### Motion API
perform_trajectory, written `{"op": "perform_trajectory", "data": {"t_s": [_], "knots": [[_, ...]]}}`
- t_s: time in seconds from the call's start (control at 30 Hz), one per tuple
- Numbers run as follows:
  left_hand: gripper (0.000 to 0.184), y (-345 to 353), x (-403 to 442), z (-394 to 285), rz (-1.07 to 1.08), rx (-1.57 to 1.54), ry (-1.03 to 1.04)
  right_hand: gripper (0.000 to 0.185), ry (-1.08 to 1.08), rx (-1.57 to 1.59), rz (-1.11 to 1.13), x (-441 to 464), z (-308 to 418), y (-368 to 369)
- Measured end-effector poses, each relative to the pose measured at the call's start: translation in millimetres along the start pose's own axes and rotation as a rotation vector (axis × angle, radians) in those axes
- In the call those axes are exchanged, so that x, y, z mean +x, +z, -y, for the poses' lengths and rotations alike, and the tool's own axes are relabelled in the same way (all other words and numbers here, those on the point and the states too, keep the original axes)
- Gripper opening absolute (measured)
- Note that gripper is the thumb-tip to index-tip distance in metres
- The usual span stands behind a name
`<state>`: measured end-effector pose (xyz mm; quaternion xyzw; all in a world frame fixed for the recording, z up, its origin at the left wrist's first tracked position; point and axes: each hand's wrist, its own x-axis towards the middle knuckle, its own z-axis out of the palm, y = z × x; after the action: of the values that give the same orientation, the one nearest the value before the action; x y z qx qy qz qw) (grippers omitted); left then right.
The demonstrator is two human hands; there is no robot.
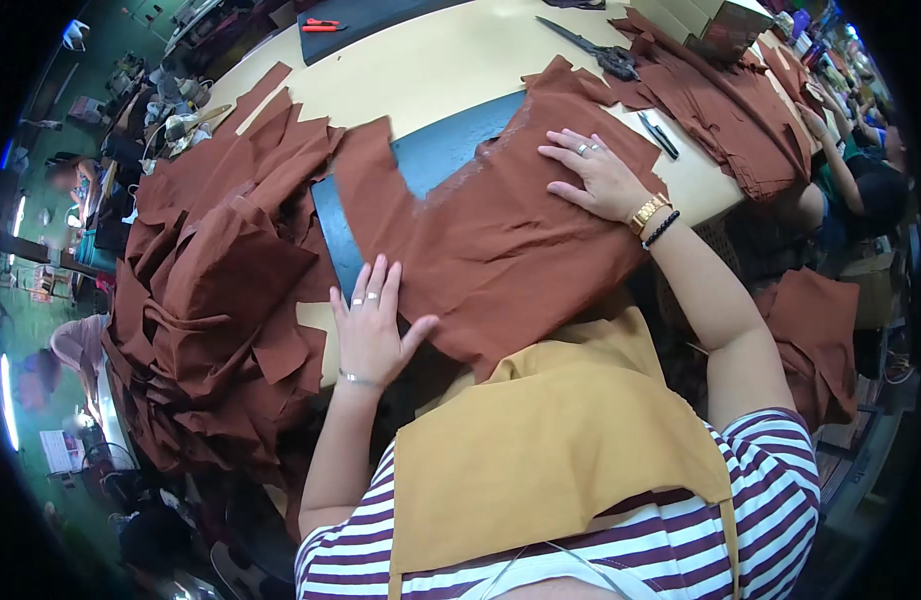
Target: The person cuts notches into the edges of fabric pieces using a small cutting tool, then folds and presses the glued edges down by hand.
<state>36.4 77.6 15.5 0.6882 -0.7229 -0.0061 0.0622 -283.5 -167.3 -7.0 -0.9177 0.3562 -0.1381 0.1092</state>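
Observation:
A rust-brown cloth piece (481,240) lies partly over a blue board (446,145) on the pale table (431,60). My left hand (374,325) rests at the cloth's left edge, fingers spread. On the cloth's right part my right hand (596,175) lies flat, its fingers apart. Neither hand grips anything. The cloth's lower edge hangs toward my yellow apron (551,450). Beside the board on the left is a large crumpled heap of the same brown cloth (211,290).
Black scissors (591,45) and a pen (659,135) lie at the right, near stacked brown cloth (721,120). A red cutter (322,25) sits on a dark mat (381,22). Brown cloth (811,340) hangs lower right. Other people sit at both sides.

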Motion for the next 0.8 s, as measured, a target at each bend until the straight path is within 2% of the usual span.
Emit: {"op": "perform_trajectory", "data": {"t_s": [0.03,0.13,0.17,0.27,0.33,0.37,0.5,0.57,0.7,0.8], "knots": [[0.079,-1,-10,-4,-0.066,0.042,0.004,0.055,0.002,0.015,0.001,-1,-1,-2],[0.073,-31,-36,-23,0.041,0.021,0.004,0.055,0.013,-0.081,0.088,-7,1,-18],[0.065,-36,-38,-25,-0.036,0.009,0.064,0.056,-0.035,-0.114,0.054,-7,-3,-15],[0.052,-53,-19,-23,0.043,-0.068,-0.007,0.055,-0.113,-0.071,0.039,4,3,-27],[0.034,-53,20,-24,-0.147,-0.099,0.092,0.054,-0.200,0.044,-0.054,20,7,-18],[0.032,-50,43,-28,-0.238,-0.145,0.125,0.054,-0.207,0.084,-0.065,28,12,-14],[0.036,-1,139,-46,-0.350,-0.287,0.156,0.052,-0.260,0.146,-0.150,52,16,13],[0.032,35,162,-42,-0.315,-0.261,0.138,0.051,-0.269,0.097,-0.169,54,9,24],[0.023,42,159,-37,-0.259,-0.405,0.170,0.048,-0.225,0.099,-0.162,50,14,23],[0.018,42,142,-26,-0.310,-0.413,0.212,0.044,-0.255,0.056,-0.164,50,11,24]]}}
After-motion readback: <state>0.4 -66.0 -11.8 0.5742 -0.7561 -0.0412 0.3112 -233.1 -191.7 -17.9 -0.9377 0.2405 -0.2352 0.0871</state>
